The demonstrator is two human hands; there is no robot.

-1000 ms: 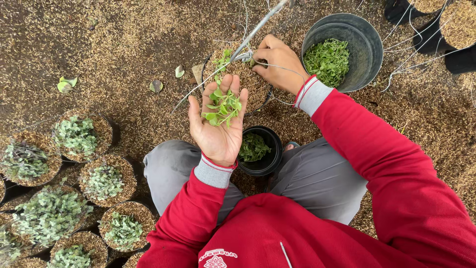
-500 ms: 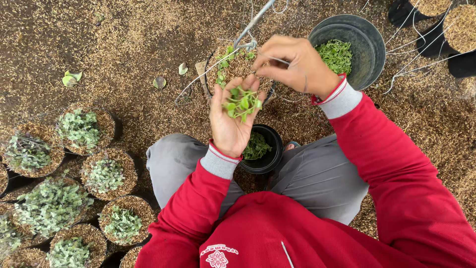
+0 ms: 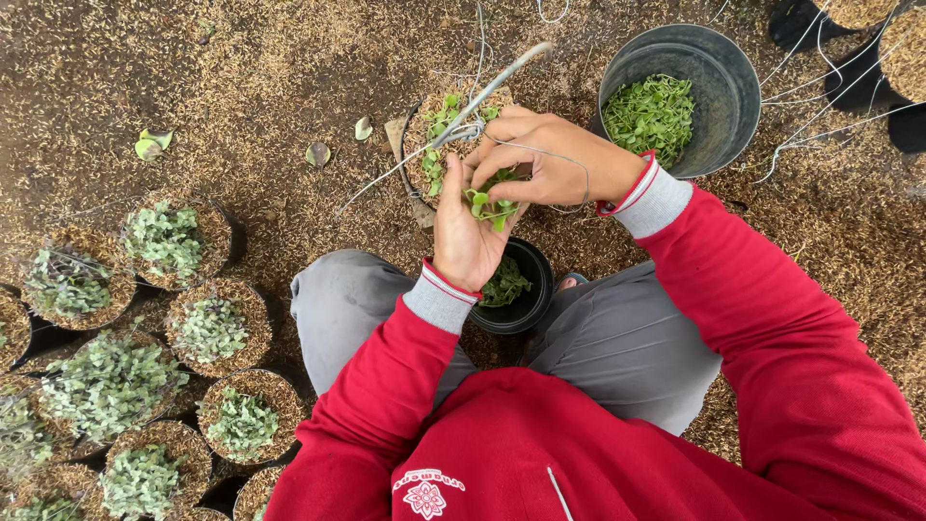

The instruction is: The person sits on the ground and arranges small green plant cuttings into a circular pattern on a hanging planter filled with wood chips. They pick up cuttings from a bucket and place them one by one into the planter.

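Observation:
My left hand (image 3: pixel 465 234) is palm up in front of me, cupping a small bunch of green seedlings (image 3: pixel 490 205). My right hand (image 3: pixel 542 160) reaches over it, fingertips pinched on seedlings in that palm. Both hands hover above a husk-filled pot (image 3: pixel 424 135) holding a few planted seedlings and a thin wire hanger (image 3: pixel 487 85). A small black cup (image 3: pixel 532 294) with more green seedlings sits between my knees, just under the left hand.
A dark bucket (image 3: pixel 723 87) of loose seedlings stands at the upper right. Several husk-filled pots with leafy plants (image 3: pixel 169 241) crowd the left side. Rice-husk ground lies all around, with stray leaves (image 3: pixel 149 145) and more black pots (image 3: pixel 868 58) at the top right corner.
My left hand rose toward the wired pot with its seedlings. My right hand left the pot's wire, came down over the left palm and pinched the seedlings there.

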